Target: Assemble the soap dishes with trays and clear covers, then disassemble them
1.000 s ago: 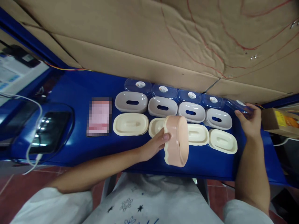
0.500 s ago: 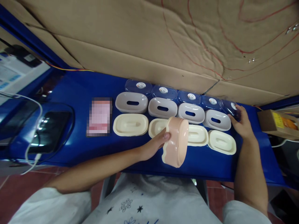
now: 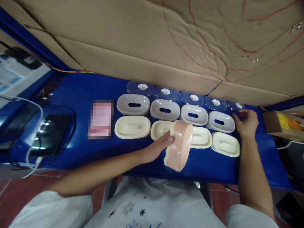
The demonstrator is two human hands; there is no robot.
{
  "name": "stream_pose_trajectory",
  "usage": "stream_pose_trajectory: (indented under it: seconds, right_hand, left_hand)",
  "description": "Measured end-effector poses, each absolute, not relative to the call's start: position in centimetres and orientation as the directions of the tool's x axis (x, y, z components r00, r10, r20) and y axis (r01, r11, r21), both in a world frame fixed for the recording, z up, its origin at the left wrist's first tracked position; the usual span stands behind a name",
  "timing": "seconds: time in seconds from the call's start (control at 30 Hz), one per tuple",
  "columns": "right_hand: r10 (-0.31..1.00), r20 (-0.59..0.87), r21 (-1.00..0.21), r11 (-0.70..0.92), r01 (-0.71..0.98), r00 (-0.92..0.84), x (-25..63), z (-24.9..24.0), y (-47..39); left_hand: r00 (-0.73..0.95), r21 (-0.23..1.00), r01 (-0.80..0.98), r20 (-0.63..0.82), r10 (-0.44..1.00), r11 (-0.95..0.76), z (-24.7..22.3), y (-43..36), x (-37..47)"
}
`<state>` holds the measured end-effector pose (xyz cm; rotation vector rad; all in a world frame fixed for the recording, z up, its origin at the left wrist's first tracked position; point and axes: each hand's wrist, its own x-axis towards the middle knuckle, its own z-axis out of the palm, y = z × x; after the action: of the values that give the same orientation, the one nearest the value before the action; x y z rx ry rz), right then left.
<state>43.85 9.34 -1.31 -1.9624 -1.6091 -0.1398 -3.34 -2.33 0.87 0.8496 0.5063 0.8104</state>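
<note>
My left hand (image 3: 158, 146) grips a pink oval box (image 3: 179, 147) with a wavy cream rim, turned on its side above the table's front part. The box partly hides two cream oval pieces in the front row. At the far right, my right hand (image 3: 247, 123) has its fingers apart beside the rightmost clear plastic cover (image 3: 234, 107), which lies on the table; its fingertips are close to the cover's edge. Near the thumb is a pale grey oval shell (image 3: 221, 121) with a slot. A cream oval piece (image 3: 226, 144) lies in front of that shell.
Several clear covers (image 3: 165, 91) with round stickers line the cardboard wall (image 3: 133, 60). Ahead of them run rows of grey shells (image 3: 133, 109) and cream pieces (image 3: 132, 126). To the left are a blurred pink card (image 3: 101, 119) and a black device (image 3: 51, 134). A cardboard box (image 3: 275, 125) stands right.
My right hand has drawn back slightly from the rightmost clear cover, which now lies flatter. My left hand keeps the pink box almost in place.
</note>
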Motion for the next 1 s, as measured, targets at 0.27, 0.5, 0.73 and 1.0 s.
stream_pose_trajectory:
  seconds: [0.27, 0.5, 0.73, 1.0]
  right_hand:
    - [0.869, 0.439, -0.372, -0.054, 0.927, 0.227, 43.3, -1.1, 9.2]
    - [0.876, 0.466, -0.268, 0.009, 0.963, 0.122, 43.3, -1.0, 9.1]
    - [0.890, 0.438, -0.252, -0.010, 0.968, 0.123, 45.2, -0.8, 8.8]
    - [0.908, 0.408, -0.276, 0.023, 0.961, 0.095, 43.5, -0.2, 8.8]
  left_hand:
    - [0.618, 0.852, -0.368, -0.075, 0.783, 0.373, 0.7, -2.1, -3.4]
    - [0.617, 0.849, -0.374, -0.071, 0.784, 0.372, 0.7, -2.0, -3.3]
    - [0.614, 0.828, -0.390, -0.092, 0.784, 0.403, 0.9, -2.0, -3.4]
    - [0.620, 0.772, -0.433, -0.119, 0.775, 0.465, 0.8, -2.3, -3.3]
